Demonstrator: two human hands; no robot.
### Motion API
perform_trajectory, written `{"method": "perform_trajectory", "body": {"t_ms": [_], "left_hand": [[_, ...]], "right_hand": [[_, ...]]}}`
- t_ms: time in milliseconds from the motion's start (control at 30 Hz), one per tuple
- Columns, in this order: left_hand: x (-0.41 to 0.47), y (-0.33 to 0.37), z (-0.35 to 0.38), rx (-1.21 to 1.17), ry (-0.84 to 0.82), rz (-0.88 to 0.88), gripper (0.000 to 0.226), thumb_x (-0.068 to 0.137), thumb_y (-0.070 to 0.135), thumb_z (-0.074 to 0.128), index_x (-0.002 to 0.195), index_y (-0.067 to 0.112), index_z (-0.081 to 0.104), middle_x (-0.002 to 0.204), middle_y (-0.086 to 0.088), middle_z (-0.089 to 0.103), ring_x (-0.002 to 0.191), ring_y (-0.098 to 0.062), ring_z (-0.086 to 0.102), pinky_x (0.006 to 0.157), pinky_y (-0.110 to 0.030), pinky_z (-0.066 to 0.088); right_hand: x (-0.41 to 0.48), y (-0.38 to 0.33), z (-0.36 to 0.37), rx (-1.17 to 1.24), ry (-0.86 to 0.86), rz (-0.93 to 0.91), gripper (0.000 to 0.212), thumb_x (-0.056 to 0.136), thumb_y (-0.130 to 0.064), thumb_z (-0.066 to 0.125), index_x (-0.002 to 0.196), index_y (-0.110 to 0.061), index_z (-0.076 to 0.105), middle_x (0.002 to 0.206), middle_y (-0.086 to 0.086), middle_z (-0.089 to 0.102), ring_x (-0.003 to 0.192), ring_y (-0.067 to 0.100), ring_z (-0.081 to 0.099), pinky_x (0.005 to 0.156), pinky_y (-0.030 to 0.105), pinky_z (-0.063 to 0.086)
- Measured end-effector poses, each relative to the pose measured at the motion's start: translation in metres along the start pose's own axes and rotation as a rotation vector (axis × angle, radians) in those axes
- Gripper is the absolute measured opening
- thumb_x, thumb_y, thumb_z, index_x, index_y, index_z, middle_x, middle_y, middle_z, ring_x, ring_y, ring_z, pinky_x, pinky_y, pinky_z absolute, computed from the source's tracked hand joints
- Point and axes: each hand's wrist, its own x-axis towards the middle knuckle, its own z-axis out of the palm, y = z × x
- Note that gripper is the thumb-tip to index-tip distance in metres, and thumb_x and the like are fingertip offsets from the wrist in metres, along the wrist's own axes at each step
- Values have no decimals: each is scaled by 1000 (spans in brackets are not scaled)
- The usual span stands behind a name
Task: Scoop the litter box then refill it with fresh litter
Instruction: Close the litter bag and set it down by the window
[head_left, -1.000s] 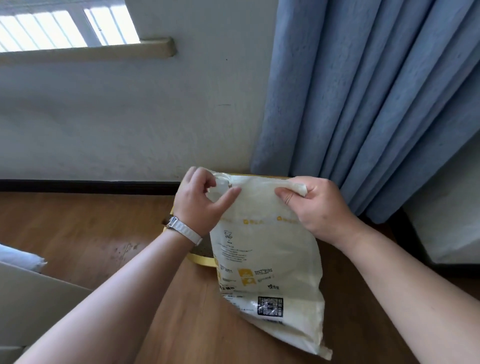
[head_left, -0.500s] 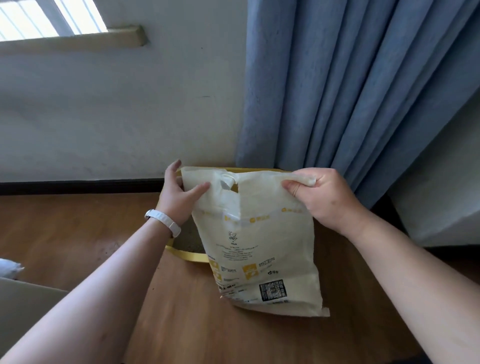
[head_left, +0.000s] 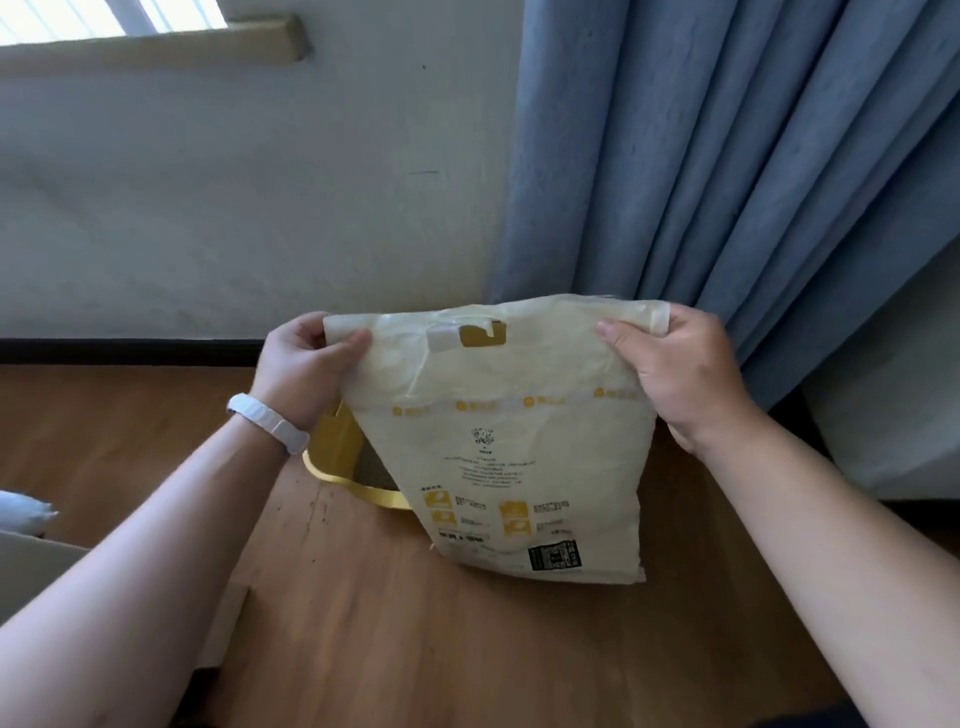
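Note:
A cream litter bag (head_left: 514, 441) with yellow print and a cut-out handle stands upright on the wooden floor. My left hand (head_left: 306, 364) pinches its top left corner, a white band on the wrist. My right hand (head_left: 675, 369) grips the top right corner. The top edge is stretched flat between both hands. Behind the bag sits the yellow litter box (head_left: 337, 457), mostly hidden; a strip of its rim and some grey litter show at the bag's lower left.
A blue curtain (head_left: 727, 171) hangs right behind the bag. A white wall (head_left: 234, 208) with a dark baseboard runs along the floor. A pale box edge (head_left: 31, 566) lies at the left, and a white unit (head_left: 893, 395) stands at the right.
Both hands slid outward from the middle of the bag's top to its corners. The bag was pulled upright and its top spread flat, exposing the handle hole.

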Motion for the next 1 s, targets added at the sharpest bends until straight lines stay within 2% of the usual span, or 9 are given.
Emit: {"method": "perform_trajectory", "body": {"t_ms": [133, 267, 367, 533, 733, 833, 867, 1000], "left_hand": [[-13, 13, -25, -38, -24, 89, 20, 73, 22, 80, 70, 12, 63, 76, -14, 61, 70, -26, 59, 64, -35, 53], [-17, 27, -51, -128, 24, 143, 31, 62, 33, 87, 67, 16, 61, 75, -8, 63, 71, -26, 58, 67, -36, 51], [-12, 37, -72, -150, 63, 156, 22, 68, 26, 83, 68, 17, 62, 78, -9, 63, 75, -28, 58, 75, -43, 48], [-6, 47, -104, -120, 151, 128, 13, 74, 15, 75, 68, 18, 65, 80, -9, 66, 77, -28, 61, 78, -45, 51], [-10, 66, -138, -65, 253, -50, 13, 76, 16, 76, 78, 11, 64, 90, -19, 64, 82, -29, 61, 80, -47, 53], [-15, 98, -158, 24, 262, -119, 17, 83, 11, 74, 71, 15, 62, 73, -3, 66, 64, -15, 62, 61, -26, 53], [-16, 111, -166, 63, 245, -137, 19, 84, 12, 74, 69, 19, 63, 69, 1, 66, 62, -13, 61, 59, -25, 52], [-15, 157, -203, 118, 204, -207, 19, 83, 14, 75, 67, 22, 67, 70, 2, 67, 68, -18, 62, 69, -32, 53]], "right_hand": [[4, -8, 16, 70, -7, -27, 7, 87, -10, 71, 93, -11, 75, 93, 10, 76, 88, 27, 73, 80, 52, 59], [9, -18, 42, 133, -33, -48, 8, 87, -11, 71, 93, -12, 75, 96, 11, 76, 92, 28, 73, 83, 52, 58], [11, -22, 63, 148, -51, -47, 7, 87, -11, 71, 92, -15, 75, 97, 10, 76, 91, 28, 73, 82, 53, 58], [12, -28, 106, 141, -69, -47, 8, 87, -10, 71, 89, -17, 75, 94, 6, 76, 88, 25, 74, 78, 46, 60], [13, -67, 143, -7, -112, 27, 6, 88, -13, 70, 86, -17, 73, 88, 7, 76, 84, 25, 73, 75, 47, 61], [11, -106, 156, -120, -135, 88, 10, 89, -14, 70, 81, -21, 72, 83, 5, 75, 80, 24, 72, 74, 48, 60], [11, -120, 160, -156, -144, 105, 11, 89, -15, 69, 81, -21, 72, 84, 6, 74, 80, 24, 71, 74, 49, 60], [15, -177, 182, -256, -211, 155, 11, 90, -16, 68, 80, -15, 70, 78, 8, 71, 71, 20, 66, 68, 49, 57]]}}
